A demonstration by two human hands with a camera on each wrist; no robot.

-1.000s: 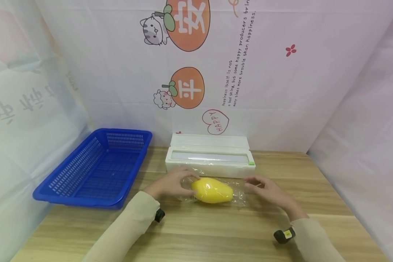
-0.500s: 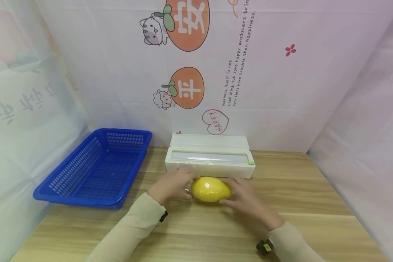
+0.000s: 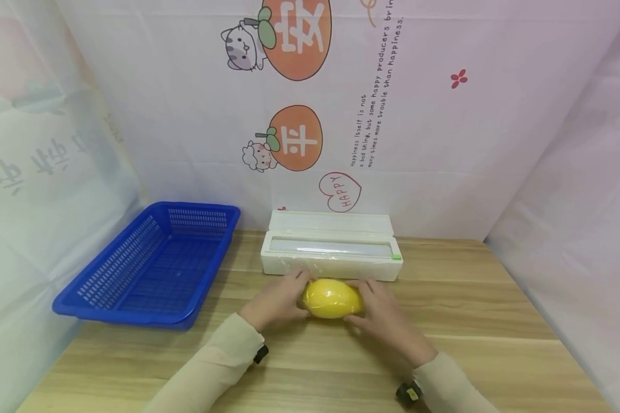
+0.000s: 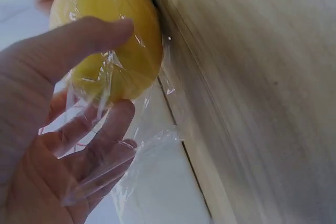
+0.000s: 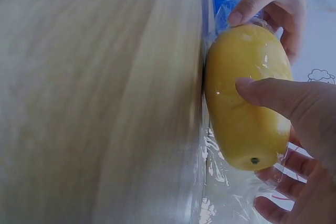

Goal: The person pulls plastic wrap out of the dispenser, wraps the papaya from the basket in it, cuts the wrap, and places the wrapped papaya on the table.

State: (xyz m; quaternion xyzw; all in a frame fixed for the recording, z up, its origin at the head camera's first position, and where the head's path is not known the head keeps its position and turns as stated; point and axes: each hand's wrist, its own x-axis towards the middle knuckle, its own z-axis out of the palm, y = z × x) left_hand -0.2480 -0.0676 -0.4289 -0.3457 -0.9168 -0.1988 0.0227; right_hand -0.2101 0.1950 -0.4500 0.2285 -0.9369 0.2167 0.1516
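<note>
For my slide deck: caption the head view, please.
Both hands hold a film-wrapped yellow mango before a dispenser box.

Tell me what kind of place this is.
Probably a staged tabletop set for recording kitchen-style wrapping work, not a real kitchen. A wooden table is walled in by printed cartoon cloth backdrops; on it sit a white cling-film dispenser, a blue basket, and a film-wrapped yellow mango.

Count, items on bench (image 3: 485, 321): one yellow mango (image 3: 333, 299), covered by one sheet of clear film (image 4: 137, 153). One blue basket (image 3: 113, 298). One white film dispenser box (image 3: 332, 245). Two hands in view: left hand (image 3: 276, 299), right hand (image 3: 384, 312).
</note>
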